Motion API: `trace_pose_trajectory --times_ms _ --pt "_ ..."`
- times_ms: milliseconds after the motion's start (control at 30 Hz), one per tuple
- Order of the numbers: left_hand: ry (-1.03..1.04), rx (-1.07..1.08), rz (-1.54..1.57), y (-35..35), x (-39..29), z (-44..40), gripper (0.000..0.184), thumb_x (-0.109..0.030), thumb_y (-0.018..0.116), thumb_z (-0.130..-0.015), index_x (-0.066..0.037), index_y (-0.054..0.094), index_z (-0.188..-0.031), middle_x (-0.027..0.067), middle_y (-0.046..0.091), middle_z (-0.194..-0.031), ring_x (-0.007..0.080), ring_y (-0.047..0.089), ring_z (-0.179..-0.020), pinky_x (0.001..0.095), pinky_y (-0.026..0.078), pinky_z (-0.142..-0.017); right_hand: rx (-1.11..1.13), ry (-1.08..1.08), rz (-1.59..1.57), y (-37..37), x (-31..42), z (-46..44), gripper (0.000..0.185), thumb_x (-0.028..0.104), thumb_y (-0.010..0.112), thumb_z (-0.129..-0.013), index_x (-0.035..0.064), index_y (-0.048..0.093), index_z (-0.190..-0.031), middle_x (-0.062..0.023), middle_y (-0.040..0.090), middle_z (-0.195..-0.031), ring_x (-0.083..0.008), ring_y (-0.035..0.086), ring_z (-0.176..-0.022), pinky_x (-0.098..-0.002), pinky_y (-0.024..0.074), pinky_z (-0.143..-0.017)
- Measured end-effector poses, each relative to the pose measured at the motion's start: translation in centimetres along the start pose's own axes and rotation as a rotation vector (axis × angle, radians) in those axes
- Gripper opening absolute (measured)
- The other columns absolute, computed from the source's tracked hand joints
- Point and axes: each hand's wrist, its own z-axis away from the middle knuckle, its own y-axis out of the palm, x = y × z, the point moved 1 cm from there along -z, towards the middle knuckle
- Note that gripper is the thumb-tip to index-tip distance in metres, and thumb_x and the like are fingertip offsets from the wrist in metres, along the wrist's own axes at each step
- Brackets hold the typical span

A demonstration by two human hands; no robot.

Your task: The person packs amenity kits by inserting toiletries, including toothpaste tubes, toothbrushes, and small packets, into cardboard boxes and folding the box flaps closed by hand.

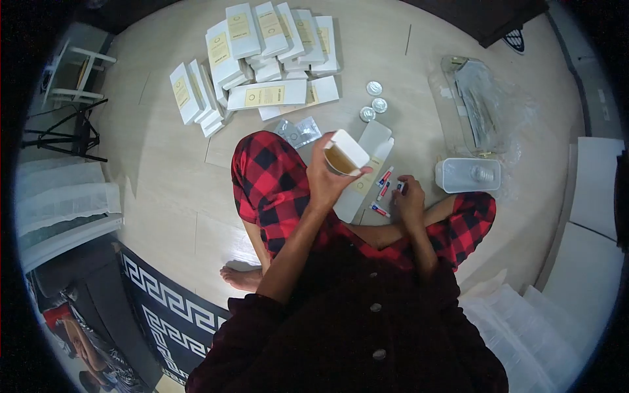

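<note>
A dark buttoned shirt point(341, 327) fills six o'clock; at eleven, stacked white boxes point(268, 36) bear yellow labels too small to read. Mid-dial, the left hand's point(321, 183) fingers curl firmly around an open carton point(352, 149); toward three, red-white-blue tubes point(383, 190) lie just beside the right hand point(411, 202), its fingers bent around something small, grip unclear.

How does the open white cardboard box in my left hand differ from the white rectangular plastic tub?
The cardboard box is held in your left hand; the plastic tub rests on the floor. The box has a flap; the tub shows none. Both are white and open.
</note>
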Motion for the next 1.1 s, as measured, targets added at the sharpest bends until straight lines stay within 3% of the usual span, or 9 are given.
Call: trace_pose_trajectory --times_ms 167,267,367,500,567,733,900,1033,1100 --pt "0.053 -0.090 0.005 0.0 1.0 -0.4 0.085 -0.012 0.085 -0.056 -0.001 0.036 -0.125 0.0147 0.055 -0.112 0.0212 0.056 -0.099 0.0321 0.047 -0.085 -0.276 -0.049 -0.882 -6.3 12.3 -1.2 0.025 -0.001 0.068 -0.073 0.0004 0.059 -0.096 -0.0120 0.059 -0.089 -0.0205 0.059 -0.074 -0.0283 0.0479 -0.065" --pt "0.024 -0.065 0.048 0.3 0.4 -0.4 0.089 -0.010 0.084 -0.053 -0.002 0.036 -0.128 0.0175 0.045 -0.123 0.0289 0.050 -0.111 0.0357 0.042 -0.092 -0.449 -0.671 -0.554 -8.1 17.2 -1.2 0.026 -0.001 0.068 -0.073 0.0000 0.060 -0.097 -0.0114 0.059 -0.092 -0.0212 0.059 -0.075 -0.0264 0.0482 -0.065" --pt "0.060 -0.115 0.069 0.1 0.4 -0.4 0.094 -0.008 0.084 -0.052 -0.002 0.032 -0.130 0.0184 0.045 -0.121 0.0305 0.049 -0.110 0.0368 0.042 -0.093 -0.233 -0.850 -0.404 -6.3 19.4 -1.6 0.025 0.000 0.069 -0.072 -0.0005 0.062 -0.096 -0.0131 0.058 -0.096 -0.0231 0.058 -0.080 -0.0276 0.0481 -0.067" --pt "0.054 -0.161 0.079 -0.2 0.9 -0.4 0.098 -0.013 0.086 -0.053 0.000 0.029 -0.132 0.0174 0.045 -0.119 0.0279 0.050 -0.108 0.0356 0.043 -0.090 -0.230 -0.777 -0.495 -4.7 18.6 -4.1 0.022 0.006 0.067 -0.076 -0.0005 0.063 -0.096 -0.0151 0.057 -0.096 -0.0227 0.056 -0.087 -0.0326 0.0467 -0.073" --pt "0.147 -0.200 -0.021 0.1 1.1 -0.6 0.103 -0.021 0.089 -0.051 0.000 0.028 -0.132 0.0167 0.044 -0.120 0.0268 0.049 -0.108 0.0345 0.044 -0.088 -0.329 -0.372 -0.518 -2.8 16.9 -8.0 0.025 0.014 0.067 -0.076 0.0038 0.064 -0.099 -0.0121 0.058 -0.094 -0.0224 0.056 -0.087 -0.0339 0.0463 -0.074" --pt "0.320 -0.230 -0.022 -0.5 0.8 -1.3 0.095 -0.022 0.088 -0.051 -0.007 0.034 -0.127 0.0181 0.040 -0.122 0.0312 0.045 -0.112 0.0393 0.043 -0.090 0.028 -0.336 0.279 4.3 9.5 -15.4 0.029 0.019 0.071 -0.070 0.0112 0.065 -0.098 -0.0085 0.058 -0.093 -0.0236 0.057 -0.090 -0.0350 0.0471 -0.071" --pt "0.368 -0.213 -0.020 0.0 1.6 -1.2 0.086 -0.018 0.087 -0.052 -0.013 0.038 -0.122 0.0189 0.036 -0.126 0.0327 0.044 -0.114 0.0431 0.041 -0.093 0.079 -0.452 0.127 4.0 10.5 -15.6 0.028 0.016 0.070 -0.073 0.0105 0.065 -0.099 -0.0067 0.060 -0.087 -0.0223 0.060 -0.077 -0.0327 0.0475 -0.067" --pt "0.294 -0.173 0.102 0.0 1.2 -1.0 0.090 -0.002 0.083 -0.050 -0.008 0.035 -0.125 0.0197 0.037 -0.127 0.0365 0.041 -0.118 0.0423 0.040 -0.096 -0.323 -0.334 -0.613 -3.3 21.0 -8.4 0.021 0.007 0.070 -0.077 0.0020 0.063 -0.095 -0.0060 0.062 -0.089 -0.0153 0.055 -0.070 -0.0254 0.0446 -0.064" --pt "0.264 -0.139 0.091 0.0 1.0 -1.2 0.091 0.000 0.083 -0.049 -0.007 0.035 -0.126 0.0193 0.038 -0.129 0.0351 0.041 -0.119 0.0405 0.038 -0.098 -0.431 -0.644 -0.386 -5.2 21.1 -5.2 0.025 0.003 0.071 -0.073 0.0022 0.062 -0.096 -0.0069 0.062 -0.088 -0.0179 0.057 -0.073 -0.0277 0.0453 -0.065"
